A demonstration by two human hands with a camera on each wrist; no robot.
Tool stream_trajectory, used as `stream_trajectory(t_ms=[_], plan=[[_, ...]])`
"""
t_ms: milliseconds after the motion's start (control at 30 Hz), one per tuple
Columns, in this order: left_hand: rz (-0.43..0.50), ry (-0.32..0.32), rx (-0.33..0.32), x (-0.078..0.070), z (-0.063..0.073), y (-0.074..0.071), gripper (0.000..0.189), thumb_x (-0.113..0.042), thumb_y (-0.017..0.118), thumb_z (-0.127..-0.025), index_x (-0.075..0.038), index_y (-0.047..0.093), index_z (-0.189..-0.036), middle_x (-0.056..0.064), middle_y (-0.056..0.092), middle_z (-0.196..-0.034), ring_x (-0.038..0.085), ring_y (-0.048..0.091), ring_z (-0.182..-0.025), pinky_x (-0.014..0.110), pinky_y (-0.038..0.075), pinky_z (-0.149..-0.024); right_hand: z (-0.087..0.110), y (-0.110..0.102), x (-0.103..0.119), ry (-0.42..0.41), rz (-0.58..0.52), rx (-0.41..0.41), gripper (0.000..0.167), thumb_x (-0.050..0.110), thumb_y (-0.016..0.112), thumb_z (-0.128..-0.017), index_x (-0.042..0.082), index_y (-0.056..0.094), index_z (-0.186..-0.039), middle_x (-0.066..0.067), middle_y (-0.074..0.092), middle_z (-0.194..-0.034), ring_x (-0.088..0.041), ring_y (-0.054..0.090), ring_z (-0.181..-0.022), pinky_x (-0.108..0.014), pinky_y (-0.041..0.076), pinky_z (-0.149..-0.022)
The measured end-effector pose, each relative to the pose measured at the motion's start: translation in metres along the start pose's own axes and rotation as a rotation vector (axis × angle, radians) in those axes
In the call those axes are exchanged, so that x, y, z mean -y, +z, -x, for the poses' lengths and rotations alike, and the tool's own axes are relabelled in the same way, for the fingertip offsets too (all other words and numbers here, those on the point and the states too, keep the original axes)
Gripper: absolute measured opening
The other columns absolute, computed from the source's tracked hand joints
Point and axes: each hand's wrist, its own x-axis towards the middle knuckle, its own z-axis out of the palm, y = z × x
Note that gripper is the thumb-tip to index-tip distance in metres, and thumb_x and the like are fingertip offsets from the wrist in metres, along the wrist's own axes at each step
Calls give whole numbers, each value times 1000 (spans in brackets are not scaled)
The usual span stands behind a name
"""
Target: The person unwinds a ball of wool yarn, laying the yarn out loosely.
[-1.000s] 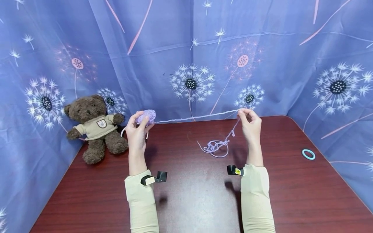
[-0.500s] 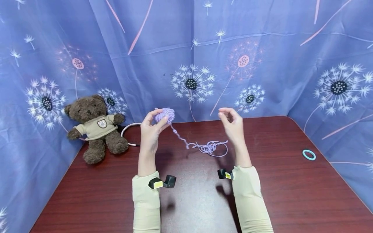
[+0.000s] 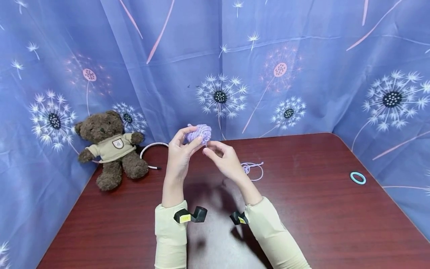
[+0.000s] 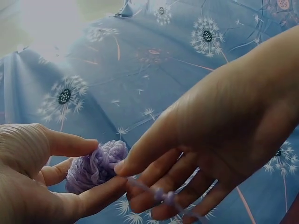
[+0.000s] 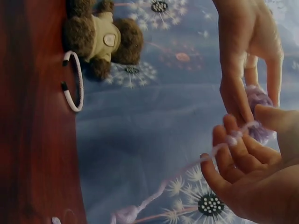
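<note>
A small ball of lilac yarn [image 3: 202, 131] is held up over the back of the table. My left hand [image 3: 178, 155] grips it between thumb and fingers. Close against its lower right side, my right hand [image 3: 229, 161] pinches the strand with thumb and forefinger, as the left wrist view shows. From there the knotted yarn strand [image 4: 164, 196] runs across the other fingers and down. Part of a loose yarn tangle [image 3: 246, 167] shows on the table, the rest hidden behind the right hand.
A brown teddy bear [image 3: 115, 144] in a beige shirt sits at the back left. Beside it lies a white headband [image 3: 144, 149], partly behind the left hand. A turquoise ring [image 3: 358, 178] rests near the table's right edge. Patterned blue cloth [image 3: 188, 56] hangs behind.
My right hand let go of the stretched strand, moved left to the ball and now pinches the yarn there. The left hand brought the ball to the right.
</note>
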Motion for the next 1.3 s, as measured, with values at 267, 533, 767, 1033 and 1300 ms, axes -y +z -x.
stream_trajectory(t_ms=[267, 533, 767, 1033, 1300], plan=[[19, 3, -22, -4, -1, -8, 35, 16, 58, -86, -16, 66, -97, 15, 44, -143, 10, 63, -98, 24, 61, -78, -2, -8, 0, 15, 25, -84, 20, 13, 60, -96, -2, 72, -103, -15, 67, -78, -3, 57, -69, -17, 45, -60], [21, 1, -40, -9, -2, -15, 37, 16, 58, -86, -19, 67, -94, 13, 42, -142, 11, 62, -102, 23, 61, -77, -6, -35, -4, 108, -76, -182, 25, 16, 59, -97, -6, 68, -106, 14, 62, -69, -1, 56, -66, -14, 42, -51], [6, 5, -43, -10, -2, -16, 37, 16, 58, -86, -20, 67, -93, 9, 46, -134, 8, 65, -87, 22, 61, -75, -9, -63, -10, 106, -100, -289, 26, 13, 57, -97, -10, 65, -109, 19, 62, -67, 1, 59, -66, -16, 53, -70], [-17, 11, -50, -7, -4, -15, 36, 17, 60, -85, -18, 67, -91, 8, 52, -124, 8, 66, -81, 20, 60, -73, -7, -89, -13, 119, -153, -413, 14, 14, 56, -98, 6, 68, -97, 13, 61, -65, -2, 58, -63, -16, 51, -67], [-43, 20, -57, -4, -5, -13, 34, 17, 60, -84, -15, 67, -94, 8, 54, -123, 8, 66, -82, 19, 60, -72, -5, -95, -11, 76, -213, -444, 14, 12, 56, -98, 14, 67, -89, 14, 61, -65, -1, 57, -62, -15, 51, -69]])
